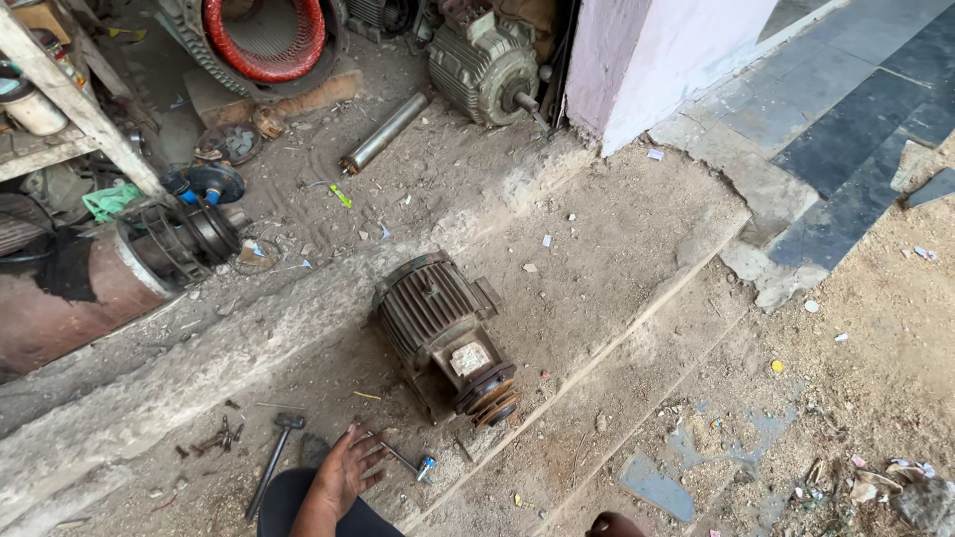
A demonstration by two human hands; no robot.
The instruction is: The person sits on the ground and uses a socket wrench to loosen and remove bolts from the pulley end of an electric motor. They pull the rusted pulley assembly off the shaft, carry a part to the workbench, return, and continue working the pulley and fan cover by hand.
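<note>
Screwdriver point(406, 460) with a blue tip lies on the dusty concrete at the near edge, just right of the left hand point(345, 471); that hand rests spread, fingers loose and wide, closed on nothing, its fingertips beside the tool's shaft; the right hand is out of view. Beyond stands the ribbed electric motor point(443, 336), pulley still on, seemingly not yet opened; left of the hand lie a hammer point(273, 457) and loose bolts point(214, 439).

Your left hand point(345, 469) reaches forward low, palm down, fingers point(366, 449) spread and holding nothing, while your right hand is out of sight.
</note>
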